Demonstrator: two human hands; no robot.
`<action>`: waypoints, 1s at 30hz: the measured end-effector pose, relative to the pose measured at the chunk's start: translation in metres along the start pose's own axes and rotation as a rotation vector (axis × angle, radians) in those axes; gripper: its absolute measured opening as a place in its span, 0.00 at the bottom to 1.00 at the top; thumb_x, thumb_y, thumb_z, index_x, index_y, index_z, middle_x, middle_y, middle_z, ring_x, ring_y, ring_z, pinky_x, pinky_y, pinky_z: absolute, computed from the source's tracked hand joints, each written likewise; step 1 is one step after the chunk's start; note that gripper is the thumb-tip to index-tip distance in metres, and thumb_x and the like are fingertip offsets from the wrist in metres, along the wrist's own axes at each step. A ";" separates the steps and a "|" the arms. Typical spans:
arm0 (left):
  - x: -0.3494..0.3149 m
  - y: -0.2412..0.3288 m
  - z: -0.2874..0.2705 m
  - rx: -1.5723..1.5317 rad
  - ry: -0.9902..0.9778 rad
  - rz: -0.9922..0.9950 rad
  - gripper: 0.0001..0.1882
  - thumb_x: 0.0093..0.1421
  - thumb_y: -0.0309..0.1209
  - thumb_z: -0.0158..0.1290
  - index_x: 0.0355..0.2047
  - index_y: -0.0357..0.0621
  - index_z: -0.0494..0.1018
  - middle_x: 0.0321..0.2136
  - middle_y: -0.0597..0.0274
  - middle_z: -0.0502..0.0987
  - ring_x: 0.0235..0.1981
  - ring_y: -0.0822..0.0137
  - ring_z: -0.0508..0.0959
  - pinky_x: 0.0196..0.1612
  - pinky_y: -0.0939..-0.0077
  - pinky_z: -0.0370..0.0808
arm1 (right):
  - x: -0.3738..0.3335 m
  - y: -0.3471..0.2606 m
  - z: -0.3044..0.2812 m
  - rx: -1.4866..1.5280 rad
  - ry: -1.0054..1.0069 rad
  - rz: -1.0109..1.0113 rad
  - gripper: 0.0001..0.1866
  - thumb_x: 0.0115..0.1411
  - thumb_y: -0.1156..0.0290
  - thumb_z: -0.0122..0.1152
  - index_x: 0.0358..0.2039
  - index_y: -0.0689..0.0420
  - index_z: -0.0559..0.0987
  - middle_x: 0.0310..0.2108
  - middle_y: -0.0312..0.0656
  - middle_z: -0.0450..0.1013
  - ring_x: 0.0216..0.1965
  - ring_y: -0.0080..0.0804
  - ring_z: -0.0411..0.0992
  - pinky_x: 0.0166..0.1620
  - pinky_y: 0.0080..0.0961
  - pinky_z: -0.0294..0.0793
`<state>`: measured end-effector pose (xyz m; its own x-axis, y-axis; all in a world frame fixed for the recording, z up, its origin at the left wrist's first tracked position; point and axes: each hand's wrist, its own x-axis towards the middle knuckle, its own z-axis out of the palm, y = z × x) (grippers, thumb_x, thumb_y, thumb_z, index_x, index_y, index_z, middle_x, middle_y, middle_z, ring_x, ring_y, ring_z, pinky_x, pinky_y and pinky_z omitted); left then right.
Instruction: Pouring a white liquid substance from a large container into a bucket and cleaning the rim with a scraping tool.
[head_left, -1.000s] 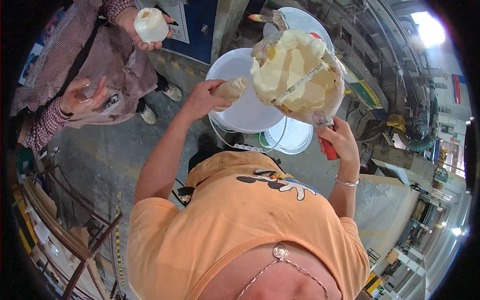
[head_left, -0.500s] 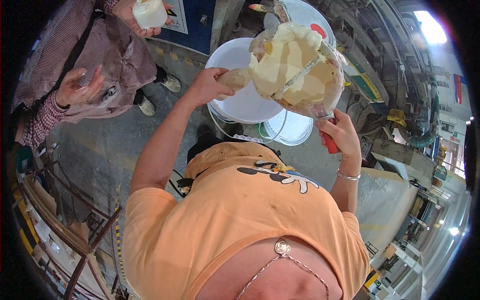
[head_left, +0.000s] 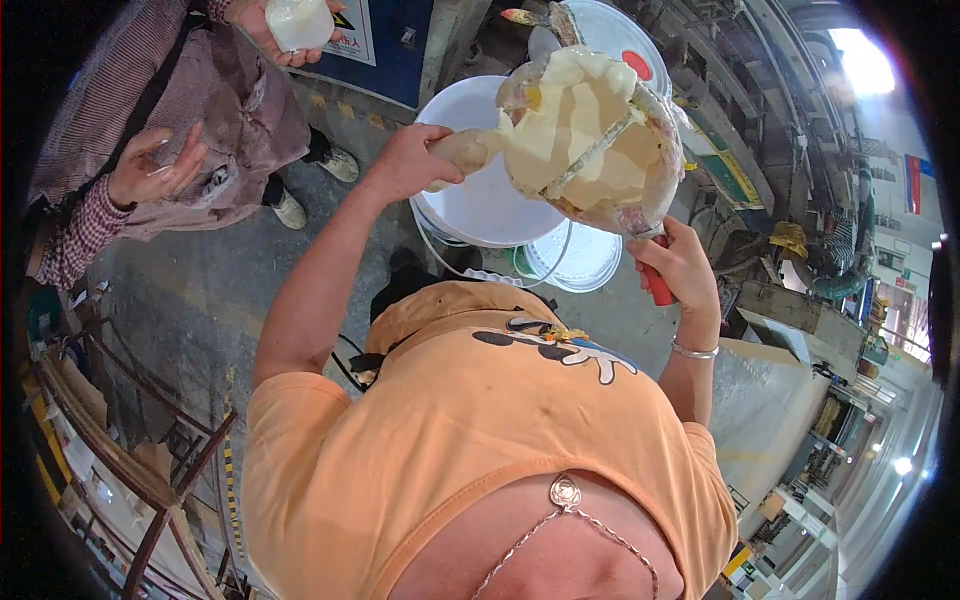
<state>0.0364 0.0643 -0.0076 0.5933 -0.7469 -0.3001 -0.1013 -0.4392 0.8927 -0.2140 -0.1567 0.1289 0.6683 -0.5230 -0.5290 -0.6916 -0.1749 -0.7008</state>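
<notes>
Between my hands is a round vessel (head_left: pixel 590 150) crusted with cream-coloured paste and holding more of it. A coated bar crosses its mouth. My left hand (head_left: pixel 412 163) is wrapped round a pale, paste-smeared grip (head_left: pixel 465 157) at the vessel's left side. At its lower right edge, my right hand (head_left: pixel 682 265) is closed on a red handle (head_left: pixel 655 270). Whether that handle belongs to the vessel or to a separate tool I cannot tell. Below and to the left, partly covered by the vessel, stands a white bucket (head_left: pixel 455 115) with a wire bail.
A person at the left holds a small whitish object (head_left: pixel 298 24) in one hand; the other hand (head_left: pixel 158 165) is open. A white lid (head_left: pixel 580 262) lies beside the bucket. Behind is another white pail (head_left: pixel 610 35). A metal-framed rack (head_left: pixel 150 450) stands at lower left, machinery at right.
The vessel has shifted very slightly to the left, and both my hands keep their hold. The other person's open hand has moved a little.
</notes>
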 end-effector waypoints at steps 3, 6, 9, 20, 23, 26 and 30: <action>-0.001 0.004 0.000 0.031 0.004 0.021 0.34 0.38 0.29 0.66 0.49 0.36 0.73 0.43 0.54 0.77 0.42 0.63 0.78 0.47 0.70 0.74 | 0.000 -0.002 0.000 -0.010 -0.005 -0.001 0.12 0.50 0.72 0.62 0.32 0.66 0.75 0.19 0.37 0.70 0.16 0.21 0.68 0.19 0.20 0.69; -0.006 0.016 -0.001 0.007 0.010 0.038 0.34 0.38 0.29 0.66 0.50 0.39 0.73 0.45 0.57 0.76 0.45 0.64 0.76 0.49 0.70 0.73 | 0.000 -0.002 0.000 -0.023 0.008 0.006 0.12 0.50 0.72 0.63 0.32 0.66 0.75 0.19 0.36 0.70 0.16 0.21 0.68 0.19 0.20 0.69; -0.006 0.010 0.002 -0.100 -0.026 0.113 0.35 0.40 0.26 0.67 0.52 0.43 0.72 0.49 0.62 0.73 0.51 0.66 0.73 0.56 0.71 0.69 | 0.004 0.003 -0.003 -0.011 -0.026 -0.004 0.12 0.50 0.72 0.63 0.33 0.66 0.75 0.19 0.36 0.70 0.16 0.21 0.68 0.19 0.20 0.69; -0.015 -0.026 0.014 -0.491 -0.059 0.142 0.36 0.44 0.18 0.65 0.55 0.47 0.69 0.53 0.66 0.71 0.53 0.68 0.71 0.57 0.71 0.70 | -0.002 -0.003 -0.003 0.139 0.002 0.025 0.12 0.50 0.73 0.62 0.34 0.66 0.74 0.19 0.37 0.70 0.14 0.21 0.67 0.18 0.19 0.67; -0.020 -0.022 0.020 -0.626 -0.075 0.035 0.35 0.44 0.17 0.65 0.55 0.44 0.69 0.53 0.64 0.71 0.53 0.68 0.71 0.57 0.71 0.72 | 0.000 0.000 -0.005 0.149 0.005 0.001 0.12 0.50 0.73 0.62 0.33 0.66 0.74 0.19 0.37 0.70 0.14 0.22 0.67 0.18 0.19 0.67; -0.021 -0.022 0.024 -0.599 -0.051 0.011 0.35 0.44 0.18 0.65 0.55 0.42 0.68 0.53 0.62 0.71 0.53 0.67 0.71 0.57 0.70 0.71 | -0.001 -0.003 -0.003 0.147 0.012 -0.003 0.13 0.50 0.73 0.62 0.34 0.66 0.74 0.19 0.37 0.70 0.14 0.22 0.67 0.18 0.19 0.67; -0.022 -0.025 0.029 -0.641 -0.061 0.131 0.35 0.44 0.19 0.66 0.55 0.43 0.68 0.53 0.63 0.71 0.53 0.67 0.71 0.58 0.69 0.71 | -0.001 -0.001 -0.004 0.155 0.004 -0.010 0.12 0.50 0.73 0.62 0.34 0.66 0.74 0.19 0.37 0.70 0.14 0.21 0.67 0.18 0.19 0.66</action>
<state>0.0026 0.0767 -0.0329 0.5604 -0.8091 -0.1771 0.3372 0.0276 0.9410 -0.2148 -0.1595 0.1320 0.6737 -0.5257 -0.5194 -0.6339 -0.0498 -0.7718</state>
